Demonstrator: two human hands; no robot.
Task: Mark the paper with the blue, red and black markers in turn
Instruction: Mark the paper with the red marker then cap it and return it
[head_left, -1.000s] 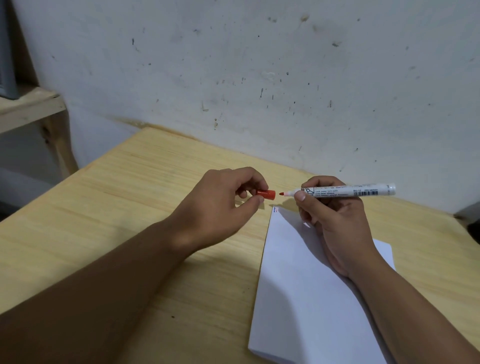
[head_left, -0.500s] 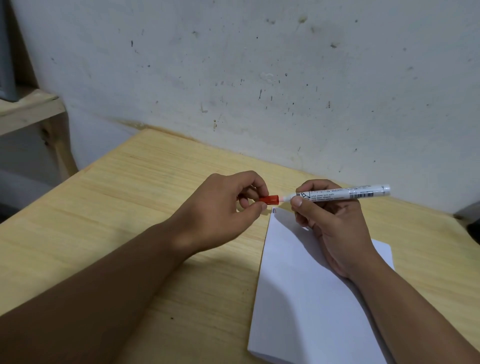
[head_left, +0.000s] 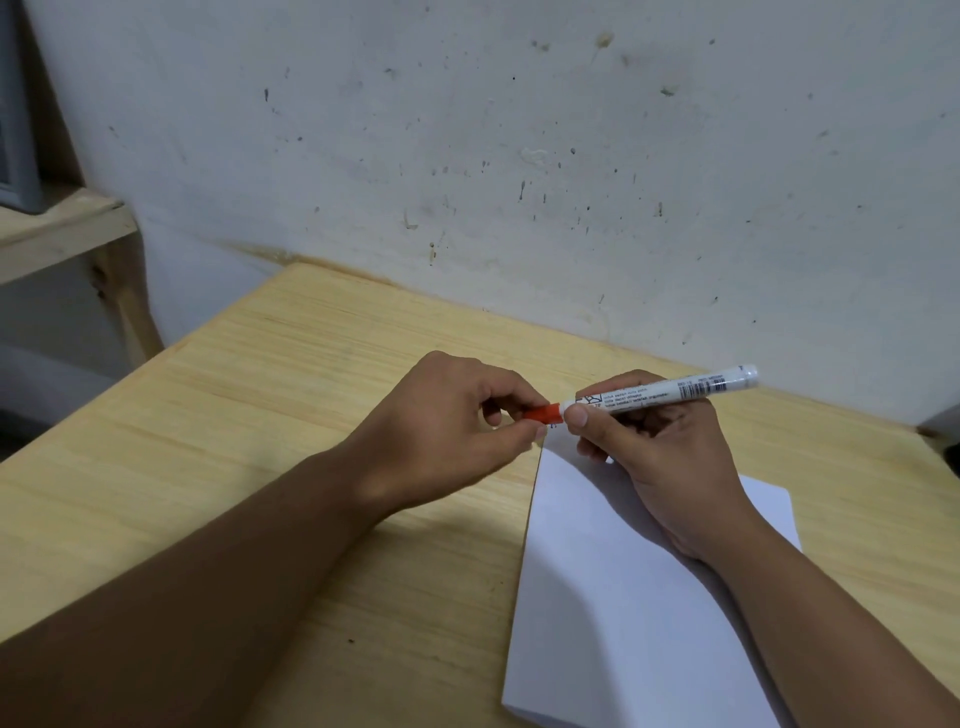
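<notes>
Marker: a white barrel with printed text and a barcode lay nearly level across my right hand, its back end pointing right and slightly up, toward the wall.
Cap: the red cap sat at the barrel's left end, flush against it, so no tip showed; whether it was pressed fully home I could not tell.
Left hand: my left hand pinched the red cap between thumb and forefinger, the other fingers curled under, the whole hand raised off the wood.
Right hand: my right hand was closed round the front part of the barrel, thumb tip pressing on top just behind the cap, the fingers folded beneath.
Paper: the white sheet lay flat on the table under my right hand and wrist, its near corner running out of the bottom of the view.
Marks: a small dark bit of ink showed at the sheet's far left corner, right below the cap; too small for me to tell its colour or form.
Marker's place: it was held in the air above that far corner of the paper, not touching the sheet.
Table: pale wooden top, its far edge against the wall.
Wall: whitish plaster, spotted and stained.
Shelf: a wooden ledge stood at the far left, beside the table.
</notes>
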